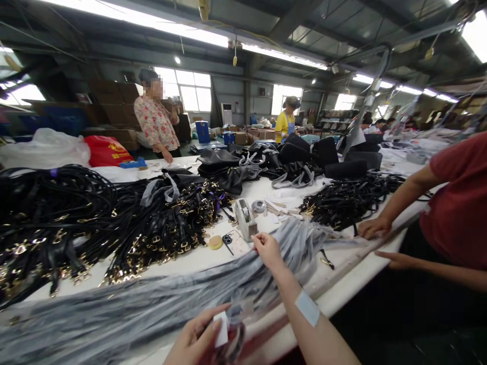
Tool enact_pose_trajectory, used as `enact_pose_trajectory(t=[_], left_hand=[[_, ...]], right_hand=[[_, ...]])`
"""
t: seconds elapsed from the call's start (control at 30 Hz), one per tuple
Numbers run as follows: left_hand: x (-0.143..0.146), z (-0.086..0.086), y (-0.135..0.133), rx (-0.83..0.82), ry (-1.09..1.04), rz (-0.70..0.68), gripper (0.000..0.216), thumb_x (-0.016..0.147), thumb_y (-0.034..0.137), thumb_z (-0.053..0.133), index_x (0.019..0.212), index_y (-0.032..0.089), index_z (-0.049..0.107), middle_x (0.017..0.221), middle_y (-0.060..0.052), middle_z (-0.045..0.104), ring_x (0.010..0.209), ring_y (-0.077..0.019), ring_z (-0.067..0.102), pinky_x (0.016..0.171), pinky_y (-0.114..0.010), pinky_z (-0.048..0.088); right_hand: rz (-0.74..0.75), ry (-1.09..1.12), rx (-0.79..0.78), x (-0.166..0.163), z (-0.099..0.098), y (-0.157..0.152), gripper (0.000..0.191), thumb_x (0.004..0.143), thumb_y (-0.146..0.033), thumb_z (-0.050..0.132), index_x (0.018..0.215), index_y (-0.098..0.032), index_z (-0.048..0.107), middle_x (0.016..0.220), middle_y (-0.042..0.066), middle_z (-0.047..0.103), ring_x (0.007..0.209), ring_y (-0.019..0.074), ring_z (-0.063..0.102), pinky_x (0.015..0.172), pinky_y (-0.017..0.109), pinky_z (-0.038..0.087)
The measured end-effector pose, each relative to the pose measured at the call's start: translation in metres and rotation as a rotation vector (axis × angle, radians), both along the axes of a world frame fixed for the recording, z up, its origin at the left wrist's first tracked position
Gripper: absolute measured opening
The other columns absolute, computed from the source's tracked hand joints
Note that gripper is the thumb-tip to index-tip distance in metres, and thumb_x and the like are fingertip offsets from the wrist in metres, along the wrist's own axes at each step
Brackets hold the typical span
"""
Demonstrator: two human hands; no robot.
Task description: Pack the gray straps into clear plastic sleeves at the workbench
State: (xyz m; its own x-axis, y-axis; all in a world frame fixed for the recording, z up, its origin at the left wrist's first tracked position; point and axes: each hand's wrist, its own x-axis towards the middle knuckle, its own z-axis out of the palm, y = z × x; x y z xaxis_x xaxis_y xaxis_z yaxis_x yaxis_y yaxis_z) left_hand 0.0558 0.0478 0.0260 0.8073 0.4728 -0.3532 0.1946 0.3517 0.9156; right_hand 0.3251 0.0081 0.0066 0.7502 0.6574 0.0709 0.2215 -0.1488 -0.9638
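My left hand [200,337] is closed low in the view, with a small white tag [221,328] pinched between thumb and fingers. Clear plastic [241,310] and a dark strap-like piece hang by that hand, blurred. My right hand [268,249] pinches its fingertips together at the front end of a grey tape dispenser [245,219]. Whatever is between those fingertips is too small to make out. Beneath both hands stretches a long pile of plastic-wrapped grey straps [152,296]. A phone [236,243] and a round yellow tin [215,242] lie left of the dispenser.
Black straps with gold clasps [152,228] cover the table's left side; another black strap heap [338,203] lies right. Black bags [243,167] are piled behind. A co-worker in a red shirt [456,203] has both hands at the table's right edge. Two more people stand beyond.
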Motion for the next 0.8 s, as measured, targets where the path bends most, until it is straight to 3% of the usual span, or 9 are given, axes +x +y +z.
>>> enact_pose_trajectory(t=[0.13, 0.27, 0.47, 0.63, 0.8], left_hand=[[0.012, 0.006, -0.005, 0.103, -0.022, 0.094, 0.083, 0.064, 0.068, 0.075, 0.122, 0.009, 0.066, 0.078, -0.007, 0.068, 0.064, -0.0163, 0.056, 0.060, -0.026, 0.046], [0.025, 0.012, -0.006, 0.184, -0.120, 0.197, 0.080, 0.070, 0.066, 0.070, 0.124, 0.007, 0.063, 0.078, -0.006, 0.065, 0.058, -0.0119, 0.050, 0.055, -0.024, 0.041], [0.029, 0.005, -0.008, 0.272, -0.154, 0.256, 0.072, 0.080, 0.057, 0.061, 0.131, 0.006, 0.058, 0.063, 0.001, 0.055, 0.050, -0.0097, 0.045, 0.051, -0.023, 0.037], [0.026, 0.007, -0.010, 0.397, -0.153, 0.285, 0.059, 0.085, 0.050, 0.058, 0.129, 0.010, 0.060, 0.064, 0.000, 0.055, 0.054, -0.0106, 0.047, 0.054, -0.023, 0.039], [0.023, 0.007, -0.009, 0.410, -0.151, 0.294, 0.066, 0.085, 0.057, 0.057, 0.132, 0.011, 0.059, 0.065, 0.000, 0.056, 0.056, -0.0112, 0.044, 0.054, -0.023, 0.039]], right_hand=[[0.232, 0.075, 0.144, -0.071, 0.033, -0.031, 0.030, 0.090, -0.045, 0.060, 0.078, -0.018, 0.061, 0.057, -0.005, 0.057, 0.055, 0.0116, 0.055, 0.058, 0.025, 0.045], [0.406, 0.177, 0.188, -0.111, 0.043, -0.062, 0.033, 0.090, -0.049, 0.059, 0.076, -0.019, 0.060, 0.058, -0.004, 0.056, 0.057, 0.0114, 0.052, 0.059, 0.024, 0.043], [0.477, 0.266, 0.145, -0.126, 0.027, -0.072, 0.035, 0.089, -0.050, 0.061, 0.072, -0.019, 0.058, 0.057, -0.004, 0.054, 0.057, 0.0113, 0.049, 0.060, 0.024, 0.040], [0.463, 0.318, 0.122, -0.128, 0.019, -0.066, 0.039, 0.084, -0.055, 0.065, 0.072, -0.018, 0.059, 0.052, -0.004, 0.054, 0.051, 0.0101, 0.046, 0.055, 0.023, 0.038], [0.414, 0.359, 0.087, -0.132, 0.011, -0.056, 0.048, 0.078, -0.063, 0.066, 0.064, -0.018, 0.055, 0.045, -0.005, 0.051, 0.041, 0.0082, 0.043, 0.046, 0.021, 0.034]])
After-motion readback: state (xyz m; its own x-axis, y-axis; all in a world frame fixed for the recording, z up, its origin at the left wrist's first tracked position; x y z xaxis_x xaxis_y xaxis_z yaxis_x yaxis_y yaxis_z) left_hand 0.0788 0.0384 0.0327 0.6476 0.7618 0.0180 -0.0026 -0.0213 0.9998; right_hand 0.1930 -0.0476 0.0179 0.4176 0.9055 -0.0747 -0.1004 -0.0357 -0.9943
